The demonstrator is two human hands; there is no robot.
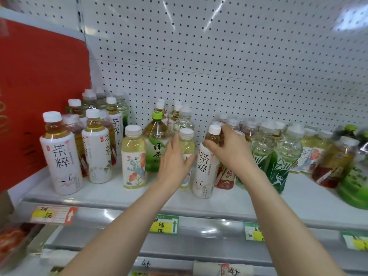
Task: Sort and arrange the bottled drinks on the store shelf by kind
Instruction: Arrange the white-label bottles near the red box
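The left hand (pixel 175 162) is wrapping round a pale bottle (pixel 187 144) near the middle of the shelf (pixel 119 194). Its fingers are lying up the bottle's left side and its thumb is crossing the front of the label. That bottle is standing upright close to the shelf's front edge.

The right hand (pixel 232 148) is gripping the tea bottle (pixel 205 170) just to the right, with fingers curling over its shoulder and neck below the white cap. This bottle is wearing a white label with large black characters and is leaning slightly, top toward the right. Its base is appearing to touch the shelf.

A floral bottle (pixel 134 156) of the same pale drink is standing just left of the left hand. A green-cap bottle (pixel 157 140) is sitting behind, between the floral bottle and the pale one. Further left, several white-label bottles (pixel 59 156) matching the tea bottle are standing in a cluster beside a red panel (pixel 39 76).

Right of the right hand, bamboo bottles (pixel 278 166) of green drink are crowding together, and a red-label bottle (pixel 227 177) is showing low behind the tea bottle. More bottles at the far right are blurring out. A pegboard (pixel 219 56) is backing the shelf, and price tags (pixel 165 224) are hanging along its front rail.
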